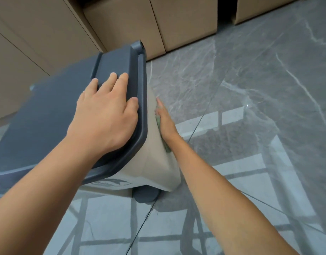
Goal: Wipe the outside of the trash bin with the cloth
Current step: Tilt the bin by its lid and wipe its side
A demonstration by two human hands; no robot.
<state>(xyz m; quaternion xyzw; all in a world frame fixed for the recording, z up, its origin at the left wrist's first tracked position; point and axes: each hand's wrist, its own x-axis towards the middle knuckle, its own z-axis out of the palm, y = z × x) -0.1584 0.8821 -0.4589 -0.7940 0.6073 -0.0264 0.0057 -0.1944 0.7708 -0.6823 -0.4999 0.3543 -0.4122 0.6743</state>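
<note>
The trash bin (154,162) has a beige body and a dark grey lid (48,115), and stands on the floor in front of me. My left hand (105,111) lies flat on top of the lid near its right edge, fingers spread. My right hand (165,122) presses a green cloth (166,146) flat against the bin's right outer side. Only a thin strip of the cloth shows beside and below the palm. A dark pedal (146,196) sticks out at the bin's foot.
Beige cabinet doors (186,21) run along the back and the left. The floor (250,89) is glossy grey marble tile that mirrors a window frame. Open floor lies to the right of the bin.
</note>
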